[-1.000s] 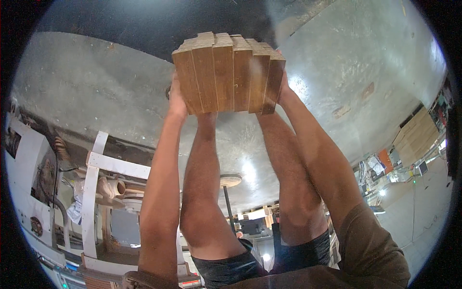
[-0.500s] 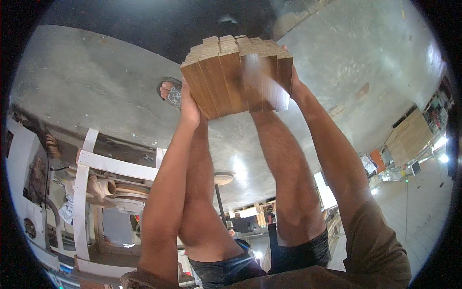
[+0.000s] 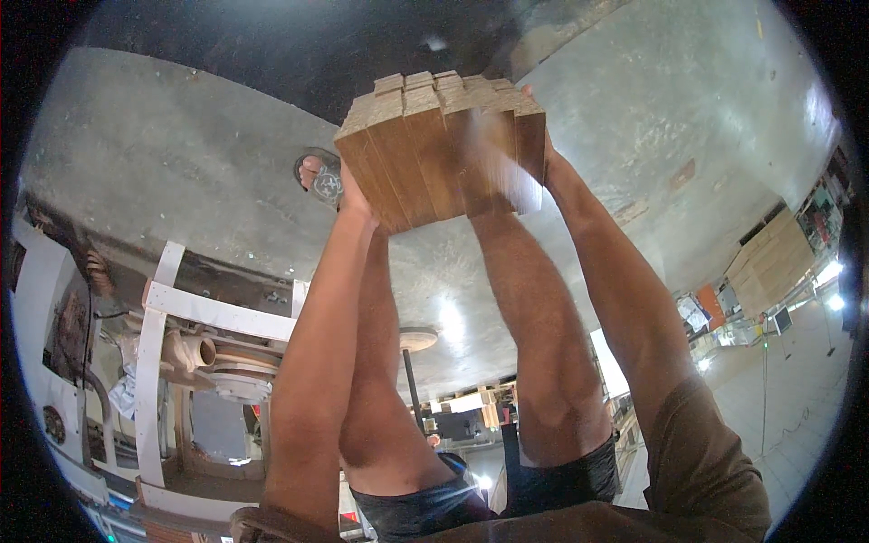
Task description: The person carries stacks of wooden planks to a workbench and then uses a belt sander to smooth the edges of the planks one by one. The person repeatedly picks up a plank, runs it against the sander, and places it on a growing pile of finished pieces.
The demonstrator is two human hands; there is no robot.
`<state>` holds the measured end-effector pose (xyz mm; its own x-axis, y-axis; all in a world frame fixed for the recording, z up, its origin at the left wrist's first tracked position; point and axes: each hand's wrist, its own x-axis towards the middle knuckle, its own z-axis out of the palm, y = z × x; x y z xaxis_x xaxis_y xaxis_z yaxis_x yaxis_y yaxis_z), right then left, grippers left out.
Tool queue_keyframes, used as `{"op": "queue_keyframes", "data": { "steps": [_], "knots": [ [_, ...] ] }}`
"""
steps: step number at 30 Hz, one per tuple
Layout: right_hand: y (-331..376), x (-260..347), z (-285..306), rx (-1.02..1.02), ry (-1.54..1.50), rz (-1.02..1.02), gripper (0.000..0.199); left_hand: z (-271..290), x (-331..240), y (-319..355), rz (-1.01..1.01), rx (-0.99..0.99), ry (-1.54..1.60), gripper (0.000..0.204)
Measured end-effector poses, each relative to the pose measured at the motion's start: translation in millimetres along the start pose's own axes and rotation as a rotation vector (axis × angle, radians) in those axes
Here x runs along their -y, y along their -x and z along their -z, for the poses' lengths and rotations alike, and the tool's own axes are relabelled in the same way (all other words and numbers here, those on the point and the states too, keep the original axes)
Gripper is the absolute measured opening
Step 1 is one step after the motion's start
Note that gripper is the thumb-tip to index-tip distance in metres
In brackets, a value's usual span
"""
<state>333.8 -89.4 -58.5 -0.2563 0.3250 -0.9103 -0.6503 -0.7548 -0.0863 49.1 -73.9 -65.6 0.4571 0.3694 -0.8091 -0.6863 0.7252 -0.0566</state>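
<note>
A stack of brown wooden planks (image 3: 425,167), several pieces side by side with smooth faces and rough, uneven ends, is clamped between my two hands at arm's length. My left hand (image 3: 356,195) presses the stack's left side, its fingers mostly hidden behind the wood. Against the right side lies my right hand (image 3: 554,158), with a fingertip showing near the top corner. A pale streak of glare crosses the planks on the right. The stack hides part of my lower legs.
A white-framed machine stand (image 3: 226,308) with a pipe and discs stands at the left. Grey concrete floor (image 3: 217,127) surrounds my sandalled foot (image 3: 319,176). A dark area (image 3: 290,45) spans the top. Wooden panels (image 3: 771,258) lie far right, and a round-topped stand (image 3: 418,339) is between my legs.
The plank stack, held in both hands, has shifted slightly left and tilted a little, showing more of its uneven ends. The grip looks the same.
</note>
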Motion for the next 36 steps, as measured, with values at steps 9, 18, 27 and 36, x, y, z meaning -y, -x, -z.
{"op": "queue_keyframes", "data": {
  "steps": [9,18,27,36],
  "knots": [
    [-4,-18,-7,-0.073,0.113,0.001,0.1,16,-9,30,0.127,-0.109,0.08,0.065],
    [4,-21,-31,-0.006,-0.07,-0.006,0.095,22,-13,21,0.152,-0.102,0.046,0.065],
    [-15,-56,15,0.245,-0.646,-0.076,0.075,31,-20,32,0.108,-0.111,0.056,0.064],
    [8,-56,-22,0.39,-0.457,0.03,0.082,29,-36,51,0.082,-0.12,0.025,0.063]
  ]
}}
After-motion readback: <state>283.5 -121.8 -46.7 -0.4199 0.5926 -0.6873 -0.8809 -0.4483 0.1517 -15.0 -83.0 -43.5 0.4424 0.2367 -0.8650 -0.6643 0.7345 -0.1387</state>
